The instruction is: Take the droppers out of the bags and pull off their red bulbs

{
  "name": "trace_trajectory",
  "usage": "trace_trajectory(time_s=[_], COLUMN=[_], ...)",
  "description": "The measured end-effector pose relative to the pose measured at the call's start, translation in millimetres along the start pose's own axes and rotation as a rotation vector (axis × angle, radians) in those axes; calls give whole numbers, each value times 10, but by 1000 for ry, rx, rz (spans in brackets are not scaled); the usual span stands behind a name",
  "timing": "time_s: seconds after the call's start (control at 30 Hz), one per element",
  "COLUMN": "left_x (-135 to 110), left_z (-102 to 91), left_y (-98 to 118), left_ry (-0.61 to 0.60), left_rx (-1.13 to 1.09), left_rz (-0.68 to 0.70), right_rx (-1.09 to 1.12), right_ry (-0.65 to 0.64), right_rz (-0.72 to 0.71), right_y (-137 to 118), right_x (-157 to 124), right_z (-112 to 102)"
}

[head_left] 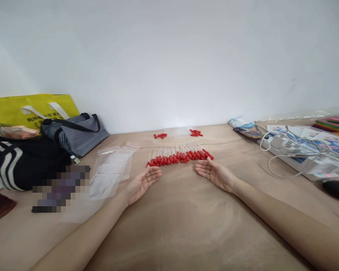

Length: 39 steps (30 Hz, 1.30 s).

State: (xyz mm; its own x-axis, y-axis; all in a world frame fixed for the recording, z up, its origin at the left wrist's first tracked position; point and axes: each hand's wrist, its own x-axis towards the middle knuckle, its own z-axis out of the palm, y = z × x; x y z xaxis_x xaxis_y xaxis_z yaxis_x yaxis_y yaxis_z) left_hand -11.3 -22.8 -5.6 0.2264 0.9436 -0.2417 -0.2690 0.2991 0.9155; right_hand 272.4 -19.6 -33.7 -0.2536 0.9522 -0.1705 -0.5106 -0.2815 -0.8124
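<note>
A row of several clear droppers with red rubber bulbs (179,156) lies side by side on the beige cloth surface (175,218). My left hand (141,182) rests palm up just in front of the row's left end, fingers stretched out, holding nothing. My right hand (214,173) lies palm up by the row's right end, fingers apart and empty. Further back lie loose red bulbs (160,136), more red bulbs (196,132) and bare clear tubes (182,131) near the wall.
Clear plastic zip bags (113,167) lie to the left. Beyond them stand a striped grey bag (75,133), a yellow bag (31,109) and a black-and-white bag (14,162). On the right are white cables and chargers (296,150), papers and a black mouse (337,189).
</note>
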Motion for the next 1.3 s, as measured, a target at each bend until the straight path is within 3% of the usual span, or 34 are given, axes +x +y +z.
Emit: trace_trajectory(time_s=[0.1, 0.2, 0.3, 0.37, 0.47, 0.6, 0.73, 0.9, 0.97, 1.07, 1.17, 1.3], left_x=[15, 95, 245, 358, 490, 568, 563, 370, 243, 82, 19, 45], left_z=[32, 88, 140, 153, 140, 108, 110, 169, 204, 252, 280, 281], left_y=[-58, -87, -78, -69, -70, -83, -71, -67, -82, -107, -126, -142], left_ry=[75, 186, 231, 251, 271, 236, 232, 243, 177, -68, -285, -363], left_rx=[338, 893, 1328, 1490, 1578, 1557, 1400, 1130, 1066, 1053, 1095, 1142], left_rz=[220, 593, 922, 1019, 1057, 1093, 1107, 1007, 936, 828, 807, 829], right_rx=[-34, -161, -427, -627, -784, -828, -839, -870, -916, -1103, -1371, -1594], right_ry=[21, 11, -58, -108, -153, -160, -158, -117, -11, 119, 10, -182], right_rz=[-6, -61, -171, -236, -270, -266, -277, -365, -530, -843, -1009, -1063], right_y=[3, 37, 104, 146, 174, 163, 171, 211, 205, 165, 126, 123], right_x=[4, 41, 101, 137, 168, 174, 175, 154, 128, 76, 33, 31], right_z=[34, 94, 156, 183, 196, 183, 172, 159, 155, 161, 191, 230])
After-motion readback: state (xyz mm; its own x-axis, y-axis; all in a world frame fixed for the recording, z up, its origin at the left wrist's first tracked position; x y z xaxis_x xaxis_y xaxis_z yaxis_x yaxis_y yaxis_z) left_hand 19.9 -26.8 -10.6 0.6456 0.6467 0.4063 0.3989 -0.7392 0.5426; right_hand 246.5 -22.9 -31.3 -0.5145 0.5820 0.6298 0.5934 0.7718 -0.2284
